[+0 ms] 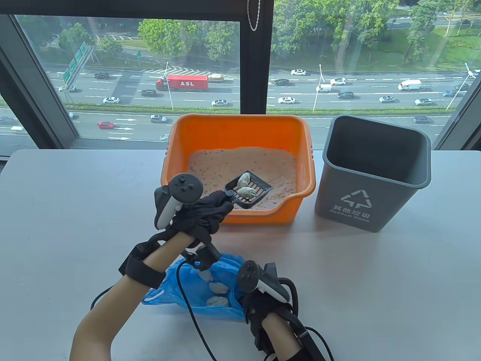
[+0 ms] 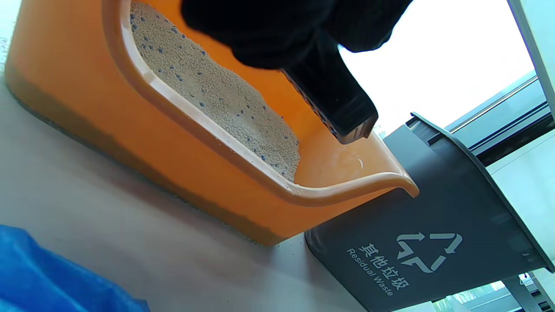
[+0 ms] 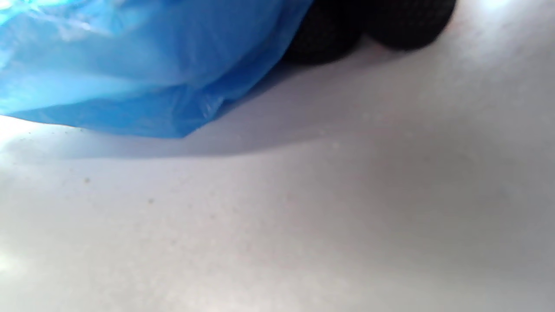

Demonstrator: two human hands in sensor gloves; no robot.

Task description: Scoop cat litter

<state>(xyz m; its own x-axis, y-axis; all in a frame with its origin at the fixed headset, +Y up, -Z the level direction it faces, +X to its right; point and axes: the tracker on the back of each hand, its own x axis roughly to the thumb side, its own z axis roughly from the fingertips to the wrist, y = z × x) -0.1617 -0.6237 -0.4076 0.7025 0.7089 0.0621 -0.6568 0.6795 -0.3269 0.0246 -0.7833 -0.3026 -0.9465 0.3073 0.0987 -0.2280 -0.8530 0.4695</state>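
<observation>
**Operator:** Currently, what is the status of each hand?

**Supervisor:** The left hand (image 1: pixel 204 214) grips the handle of the black scoop (image 1: pixel 248 190). The right hand (image 1: pixel 263 304) rests at the open edge of the blue bag (image 1: pixel 188 289), near the table's front edge; whether its fingers pinch the plastic cannot be told.

**Operator:** Where is the load?

**Supervisor:** Two grey clumps (image 1: pixel 246 186) lie in the scoop's slotted pan, which hangs over the litter (image 1: pixel 240 165) in the orange tray (image 1: pixel 297 150), toward the tray's front wall. The tray sits at the table's rear edge, the grey bin (image 1: pixel 372 169) just beside it on the right.

**Operator:** Which relation governs the next move?

**Supervisor:** The scoop's long axis runs from the left hand up and right, pan away from the person. The bag, already holding white clumps (image 1: pixel 216 295), lies directly behind that hand, toward the person. Judged from this, the pan must travel back over the tray's front wall, kept level. The left hand carries; the right is nearer the bag.
</observation>
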